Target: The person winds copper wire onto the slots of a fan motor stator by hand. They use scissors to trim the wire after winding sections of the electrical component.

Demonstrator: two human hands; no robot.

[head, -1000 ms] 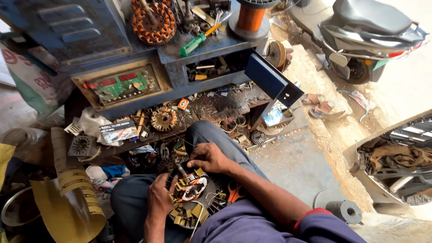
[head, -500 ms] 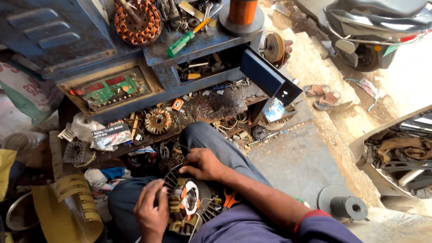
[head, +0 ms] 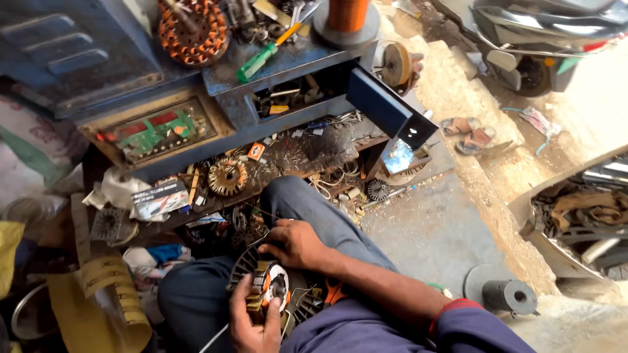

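Cluttered workshop floor surrounds me, and I sit on it with my knees up in blue trousers, a stator (head: 269,291) resting in my lap. It is a round ring of wound poles, some wrapped in yellowish tape, with a pale hub showing at the middle.

My left hand (head: 252,323) grips the near edge from below, thumb over the top and fingers closed around the rim, so it holds the part steady. My right hand (head: 294,243) lies on the far edge with the fingers curled down over the poles; whether it pinches a wire or only presses there I cannot tell. A thin pale wire (head: 212,340) trails off the near side toward my leg.

As to progress, I judge the winding is partly dealt with: several poles look wrapped while others look dark and bare, so work remains around the ring.

Just past my knee a low shelf (head: 301,157) is strewn with gears, wire scraps and another stator (head: 227,176). Above it stands a blue cabinet (head: 307,111) with its door (head: 386,108) swung open. On top lie a third, copper-wound stator (head: 194,29), a green screwdriver (head: 261,57) and a spool (head: 347,14) of copper wire. To my right the concrete carries a dark spool (head: 507,295), a pair of sandals (head: 471,133), and a scooter (head: 543,39) at the far corner.
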